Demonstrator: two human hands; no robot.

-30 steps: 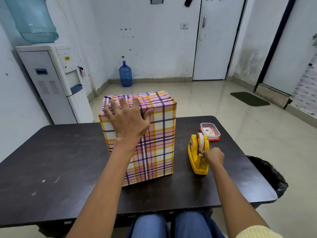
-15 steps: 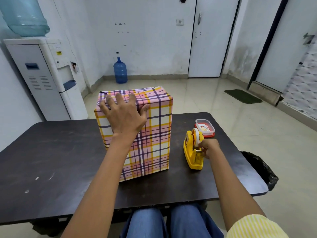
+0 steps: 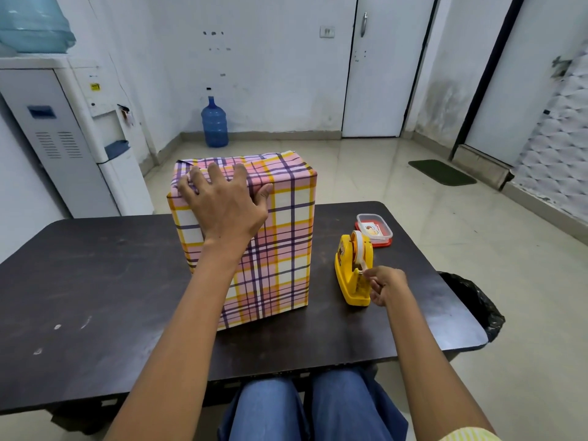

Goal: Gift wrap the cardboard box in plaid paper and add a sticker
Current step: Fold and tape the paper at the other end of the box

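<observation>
On the dark table (image 3: pixel 95 281) my left grip (image 3: pixel 224 206) pressed open-palmed on the plaid-wrapped box (image 3: pixel 286 237), my right grip (image 3: pixel 386 286) pinching tape (image 3: pixel 363 264) at the dispenser (image 3: pixel 348 276) right of it: taping, I judged, a pull and tear next.

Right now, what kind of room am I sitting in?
Probably a small office or workroom: a water dispenser against the left wall, a blue water jug on the tiled floor, and a plain dark table.
</observation>
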